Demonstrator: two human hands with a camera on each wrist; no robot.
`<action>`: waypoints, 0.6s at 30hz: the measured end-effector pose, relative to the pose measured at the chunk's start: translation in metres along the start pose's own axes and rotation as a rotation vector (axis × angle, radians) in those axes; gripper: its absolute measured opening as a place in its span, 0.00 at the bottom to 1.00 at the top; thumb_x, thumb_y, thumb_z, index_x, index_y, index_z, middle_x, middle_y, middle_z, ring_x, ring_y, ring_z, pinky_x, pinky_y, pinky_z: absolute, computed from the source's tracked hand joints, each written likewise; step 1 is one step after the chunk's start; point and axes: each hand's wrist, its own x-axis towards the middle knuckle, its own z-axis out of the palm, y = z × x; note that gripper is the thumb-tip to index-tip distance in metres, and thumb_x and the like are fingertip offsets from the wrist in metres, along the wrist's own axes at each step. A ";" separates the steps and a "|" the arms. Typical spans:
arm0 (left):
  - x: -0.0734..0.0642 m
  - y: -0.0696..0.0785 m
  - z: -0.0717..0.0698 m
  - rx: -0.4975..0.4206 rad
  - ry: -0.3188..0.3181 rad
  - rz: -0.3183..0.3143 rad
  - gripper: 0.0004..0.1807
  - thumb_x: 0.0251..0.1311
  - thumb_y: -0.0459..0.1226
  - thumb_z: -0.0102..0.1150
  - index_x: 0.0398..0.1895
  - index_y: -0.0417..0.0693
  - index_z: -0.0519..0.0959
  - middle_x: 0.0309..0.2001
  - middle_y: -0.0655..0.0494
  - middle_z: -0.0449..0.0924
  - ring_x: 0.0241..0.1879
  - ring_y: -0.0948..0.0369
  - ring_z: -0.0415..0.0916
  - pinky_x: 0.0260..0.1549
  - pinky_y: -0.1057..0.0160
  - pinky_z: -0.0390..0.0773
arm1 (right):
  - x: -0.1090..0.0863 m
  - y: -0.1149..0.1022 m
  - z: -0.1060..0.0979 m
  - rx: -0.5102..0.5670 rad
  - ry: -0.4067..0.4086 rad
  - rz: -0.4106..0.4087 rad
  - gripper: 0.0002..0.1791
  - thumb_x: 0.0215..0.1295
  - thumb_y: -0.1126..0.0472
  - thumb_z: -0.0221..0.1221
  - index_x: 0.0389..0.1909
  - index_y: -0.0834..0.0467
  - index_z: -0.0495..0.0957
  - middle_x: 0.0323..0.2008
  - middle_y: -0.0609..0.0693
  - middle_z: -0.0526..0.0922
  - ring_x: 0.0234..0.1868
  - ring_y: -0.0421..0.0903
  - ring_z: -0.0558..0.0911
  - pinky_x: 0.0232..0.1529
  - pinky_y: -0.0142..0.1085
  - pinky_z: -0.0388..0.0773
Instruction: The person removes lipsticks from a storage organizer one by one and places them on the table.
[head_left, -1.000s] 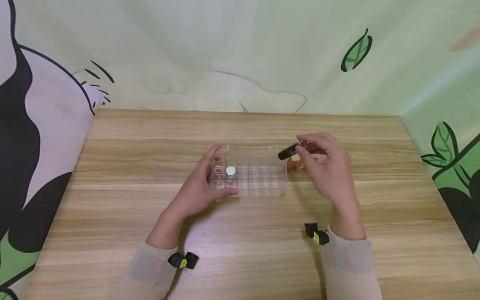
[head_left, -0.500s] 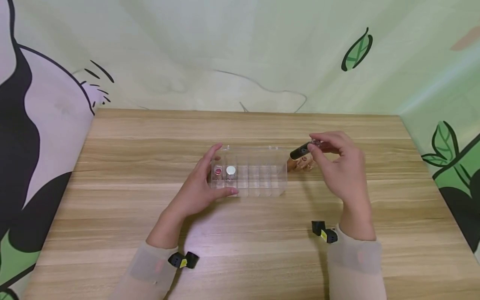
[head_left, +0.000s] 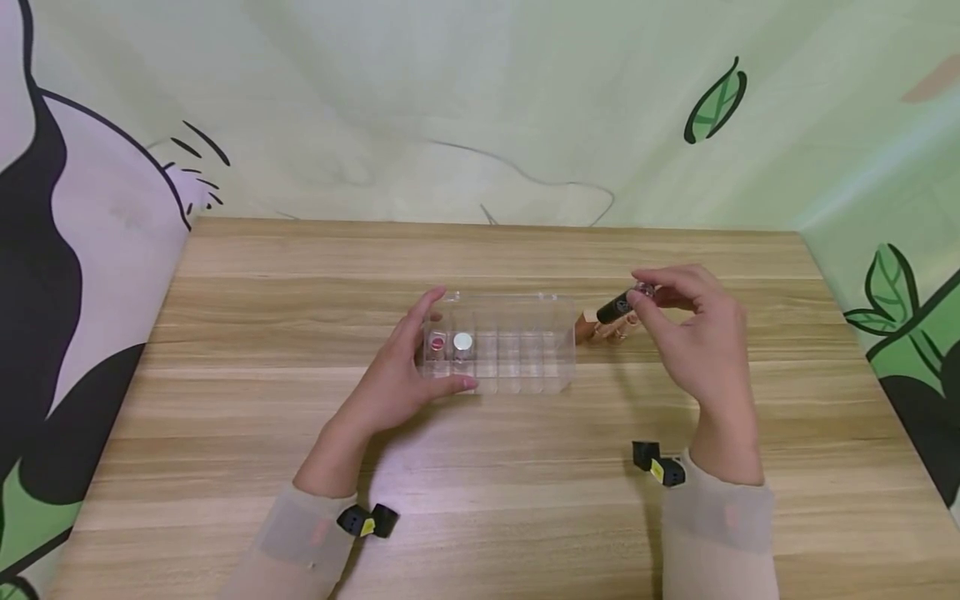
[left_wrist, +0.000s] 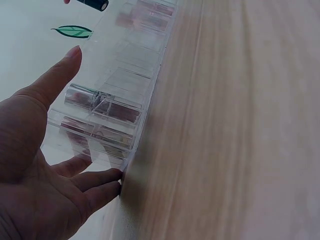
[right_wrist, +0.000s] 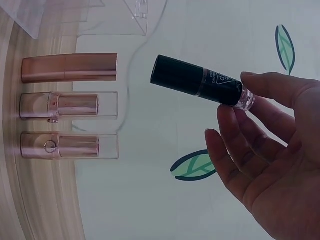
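My left hand [head_left: 386, 379] holds a clear plastic lipstick organizer [head_left: 551, 367] by its left end, thumb along the front and fingers at the back. Two compartments at that end hold lipsticks: one shows a red top [head_left: 437, 343], the other a silver round cap [head_left: 462, 342]. Off the organizer's right end, my right hand [head_left: 697, 333] pinches a dark lipstick tube [right_wrist: 192, 80] by its clear end, between thumb and fingertips. Pale lettering runs on the tube, which slants in the air with its dark end toward the organizer.
Right of the organizer stand a solid copper lipstick [right_wrist: 70, 67] and two rose-gold ones with clear caps, one in the middle [right_wrist: 75, 105] and one at the end [right_wrist: 75, 146]. The wooden table [head_left: 510, 500] meets a painted wall [head_left: 375, 100] at the back.
My right hand has moved rightward with the dark lipstick tube, from the organizer's right end to over the standing lipsticks. The left hand and organizer have stayed in place.
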 end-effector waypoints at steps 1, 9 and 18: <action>0.000 0.000 0.000 0.000 0.000 -0.001 0.67 0.49 0.49 0.87 0.83 0.89 0.47 0.75 0.47 0.65 0.77 0.41 0.64 0.76 0.36 0.61 | 0.000 0.000 0.000 -0.009 -0.008 0.005 0.10 0.67 0.72 0.70 0.48 0.64 0.90 0.42 0.55 0.87 0.39 0.33 0.82 0.47 0.24 0.79; 0.000 0.000 0.000 -0.003 -0.005 0.000 0.67 0.49 0.49 0.87 0.83 0.90 0.47 0.75 0.48 0.65 0.77 0.41 0.64 0.76 0.36 0.62 | 0.000 0.002 -0.002 -0.078 -0.107 0.038 0.11 0.66 0.70 0.72 0.48 0.62 0.91 0.43 0.54 0.88 0.39 0.30 0.81 0.46 0.24 0.78; 0.000 0.000 0.000 -0.002 -0.006 -0.002 0.67 0.49 0.50 0.87 0.83 0.89 0.47 0.75 0.48 0.65 0.77 0.40 0.63 0.76 0.35 0.62 | -0.001 0.003 -0.004 -0.095 -0.202 0.043 0.10 0.66 0.70 0.72 0.47 0.62 0.90 0.43 0.53 0.89 0.39 0.32 0.82 0.47 0.23 0.78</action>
